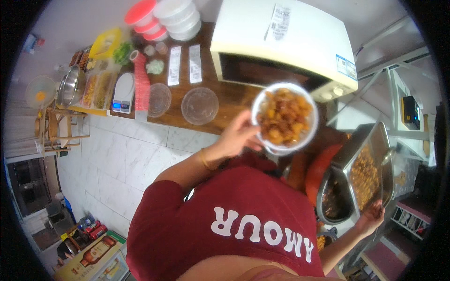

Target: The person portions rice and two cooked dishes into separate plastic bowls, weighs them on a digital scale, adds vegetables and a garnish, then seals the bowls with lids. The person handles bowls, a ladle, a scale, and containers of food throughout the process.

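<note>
My left hand [242, 135] grips the rim of a round white plastic bowl [313, 135]. Chunks of glossy orange-brown food [285, 117] fill the bowl, which is held in front of the microwave. Low on the right, my right hand [371, 217] has its fingers around the near corner of a rectangular steel food pan [355, 147]. Small brown pieces of food [365, 170] show in that pan, partly behind what looks like a clear cover with a handle [388, 155]. Beside it is a dark round-ended container [332, 200] with dark food inside.
A white microwave oven [281, 38] stands on the wooden counter [228, 102]. Left of it lie two printed slips [174, 66], clear round lids [199, 106] and a digital scale [123, 93]. Stacked tubs [177, 19] stand behind. Steel bowls [72, 86] are farther left.
</note>
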Demonstrator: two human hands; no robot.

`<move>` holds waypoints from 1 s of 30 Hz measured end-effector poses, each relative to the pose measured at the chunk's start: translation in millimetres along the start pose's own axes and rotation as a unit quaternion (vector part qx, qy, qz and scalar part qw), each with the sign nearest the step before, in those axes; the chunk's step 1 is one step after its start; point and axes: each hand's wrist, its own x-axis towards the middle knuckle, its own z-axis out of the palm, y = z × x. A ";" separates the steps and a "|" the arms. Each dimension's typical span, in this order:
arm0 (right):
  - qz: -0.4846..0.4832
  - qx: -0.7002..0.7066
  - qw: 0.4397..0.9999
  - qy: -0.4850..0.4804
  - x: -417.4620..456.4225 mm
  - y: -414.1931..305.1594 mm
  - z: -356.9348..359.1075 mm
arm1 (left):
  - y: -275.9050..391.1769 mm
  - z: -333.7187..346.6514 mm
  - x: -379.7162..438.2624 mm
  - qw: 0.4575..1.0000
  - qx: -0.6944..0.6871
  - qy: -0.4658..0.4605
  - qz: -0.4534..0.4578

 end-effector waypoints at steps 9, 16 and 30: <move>-0.121 -0.154 0.979 0.061 -4.6 37.3 -30.8 | -38.9 -132.9 -27.0 0.989 0.046 0.137 -0.044; -0.112 -0.183 0.973 0.087 -6.5 40.9 -44.4 | -74.4 -170.2 7.1 0.987 0.059 0.144 -0.049; -0.014 -0.323 0.937 0.135 57.4 64.1 -32.9 | -119.8 -93.6 38.1 0.957 0.146 0.023 -0.250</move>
